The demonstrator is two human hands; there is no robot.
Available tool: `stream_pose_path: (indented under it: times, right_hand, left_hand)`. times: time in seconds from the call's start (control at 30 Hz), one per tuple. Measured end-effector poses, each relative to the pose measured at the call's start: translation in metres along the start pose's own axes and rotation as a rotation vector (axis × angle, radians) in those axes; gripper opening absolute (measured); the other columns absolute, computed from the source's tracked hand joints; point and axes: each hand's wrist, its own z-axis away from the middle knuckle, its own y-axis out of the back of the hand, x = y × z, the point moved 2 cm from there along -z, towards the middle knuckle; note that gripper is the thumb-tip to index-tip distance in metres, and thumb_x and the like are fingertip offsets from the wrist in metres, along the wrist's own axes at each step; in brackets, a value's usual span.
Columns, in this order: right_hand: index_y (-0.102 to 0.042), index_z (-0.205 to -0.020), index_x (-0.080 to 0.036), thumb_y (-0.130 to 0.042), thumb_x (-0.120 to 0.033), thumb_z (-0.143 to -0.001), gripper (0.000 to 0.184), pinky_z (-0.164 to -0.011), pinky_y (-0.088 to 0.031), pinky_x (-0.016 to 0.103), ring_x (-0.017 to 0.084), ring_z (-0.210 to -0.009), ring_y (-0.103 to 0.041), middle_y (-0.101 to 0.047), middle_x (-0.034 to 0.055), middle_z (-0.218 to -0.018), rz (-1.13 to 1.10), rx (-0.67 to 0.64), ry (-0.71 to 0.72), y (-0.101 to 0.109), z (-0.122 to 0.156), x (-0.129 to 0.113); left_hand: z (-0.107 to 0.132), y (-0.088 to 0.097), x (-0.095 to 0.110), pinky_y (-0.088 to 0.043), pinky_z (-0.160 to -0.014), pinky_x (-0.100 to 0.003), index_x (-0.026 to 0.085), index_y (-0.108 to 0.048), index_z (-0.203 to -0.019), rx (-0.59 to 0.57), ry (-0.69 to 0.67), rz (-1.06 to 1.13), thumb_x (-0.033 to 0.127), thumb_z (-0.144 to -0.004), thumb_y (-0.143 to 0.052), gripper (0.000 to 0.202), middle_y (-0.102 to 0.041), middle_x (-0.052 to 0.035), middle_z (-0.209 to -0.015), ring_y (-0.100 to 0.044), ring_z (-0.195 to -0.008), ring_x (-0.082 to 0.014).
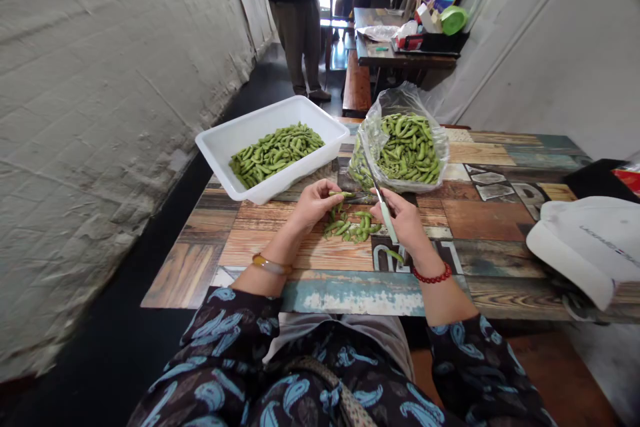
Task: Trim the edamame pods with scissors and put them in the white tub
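Observation:
My left hand pinches an edamame pod between thumb and fingertips, above the table. In my right hand is a knife with a pale green handle, its narrow metal blade pointing away from me. Several loose pods lie in a small pile below and between both hands, and a single pod rests nearer to me. Beyond my left hand stands a white plastic tub partly filled with green pods. An open clear plastic bag full of pods sits beyond my right hand.
The patchwork-patterned table extends to the right, where a white cap lies near its edge. A rough pale wall runs along the left. A person stands in the aisle beyond, near another table holding a green lid.

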Motion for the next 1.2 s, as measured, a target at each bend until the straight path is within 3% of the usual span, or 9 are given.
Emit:
stream_pose_path:
  times: [0.2,0.43,0.53,0.7,1.07,1.2]
  right_hand:
    - [-0.063,-0.128,-0.015,-0.07,-0.042,-0.079,0.056,-0.081,-0.055,0.032,0.018,-0.082,-0.066,-0.071,0.0066,-0.096,0.044,-0.037,0.003,0.0,0.0,0.007]
    - [-0.061,-0.129,-0.016,-0.069,-0.041,-0.08,0.056,-0.082,-0.053,0.035,0.019,-0.078,-0.064,-0.07,0.0065,-0.09,0.279,-0.081,0.072,-0.002,0.004,0.001]
    - [-0.064,-0.125,-0.015,-0.07,-0.041,-0.079,0.053,-0.082,-0.054,0.035,0.021,-0.08,-0.065,-0.071,0.0091,-0.094,0.393,-0.061,0.131,-0.005,0.006,-0.004]
    - [-0.063,-0.125,-0.017,-0.068,-0.039,-0.08,0.051,-0.082,-0.055,0.034,0.02,-0.081,-0.067,-0.073,0.0086,-0.097,0.392,-0.075,0.161,-0.009,0.006,-0.005]
    - [-0.065,-0.124,-0.015,-0.072,-0.036,-0.079,0.051,-0.08,-0.057,0.034,0.021,-0.082,-0.069,-0.074,0.0088,-0.096,0.42,-0.081,0.196,-0.01,0.008,-0.006]
    - [-0.066,-0.123,-0.015,-0.073,-0.036,-0.079,0.05,-0.082,-0.058,0.035,0.023,-0.088,-0.071,-0.075,0.0112,-0.105,0.426,-0.071,0.211,-0.009,0.009,-0.005]
  left_hand:
    - [0.002,0.0,0.006,-0.045,-0.052,-0.018,0.014,-0.057,-0.079,0.028,0.119,0.368,0.032,-0.065,-0.083,0.035,-0.063,0.0015,-0.063,-0.058,-0.055,-0.008]
    - [0.005,0.0,0.014,-0.055,-0.062,-0.019,0.014,-0.055,-0.083,0.032,0.159,0.568,0.028,-0.071,-0.081,0.032,-0.071,-0.0032,-0.076,-0.066,-0.065,-0.0091]
    - [0.009,-0.001,0.02,-0.055,-0.062,-0.018,0.015,-0.055,-0.084,0.027,0.191,0.611,0.026,-0.074,-0.079,0.029,-0.071,-0.0025,-0.079,-0.067,-0.067,-0.0089]
    - [0.014,-0.007,0.025,-0.056,-0.06,-0.018,0.015,-0.055,-0.087,-0.03,0.22,0.658,0.021,-0.076,-0.077,0.025,-0.071,-0.0031,-0.079,-0.067,-0.066,-0.0096]
    - [0.017,-0.016,0.019,-0.055,-0.056,-0.019,0.014,-0.056,-0.089,-0.16,0.238,0.637,0.024,-0.07,-0.081,0.033,-0.065,0.0005,-0.069,-0.064,-0.058,-0.01]
    - [0.016,-0.015,0.018,-0.054,-0.053,-0.019,0.014,-0.057,-0.089,-0.167,0.225,0.627,0.025,-0.07,-0.081,0.033,-0.063,0.0017,-0.065,-0.061,-0.054,-0.0091]
